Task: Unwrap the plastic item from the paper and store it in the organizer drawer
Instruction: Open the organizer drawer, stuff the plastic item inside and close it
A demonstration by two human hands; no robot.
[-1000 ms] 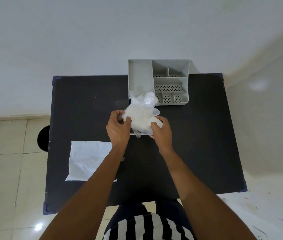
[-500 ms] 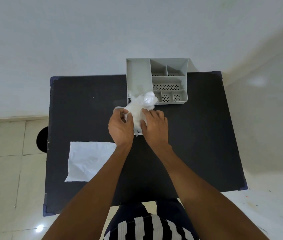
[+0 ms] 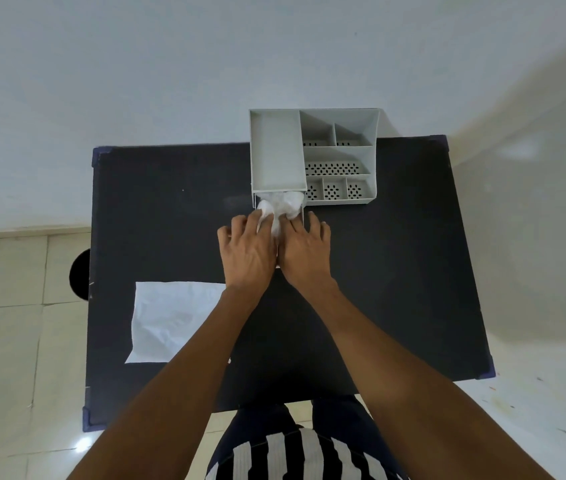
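Both hands point(image 3: 276, 249) on crumpled plastic point(image 3: 280, 207).

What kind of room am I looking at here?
Likely a plain indoor workroom, not a kitchen or shop: a black table pushed against a bare white wall, a pale tiled floor, and only a grey desk organizer on it.

black table point(image 3: 157, 216), tiled floor point(image 3: 4, 323), white wall point(image 3: 136, 64).

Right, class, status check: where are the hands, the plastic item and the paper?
Both hands, left hand and right hand, pressing plastic item into organizer drawer. Paper flat on table, left side. Nothing blocking.
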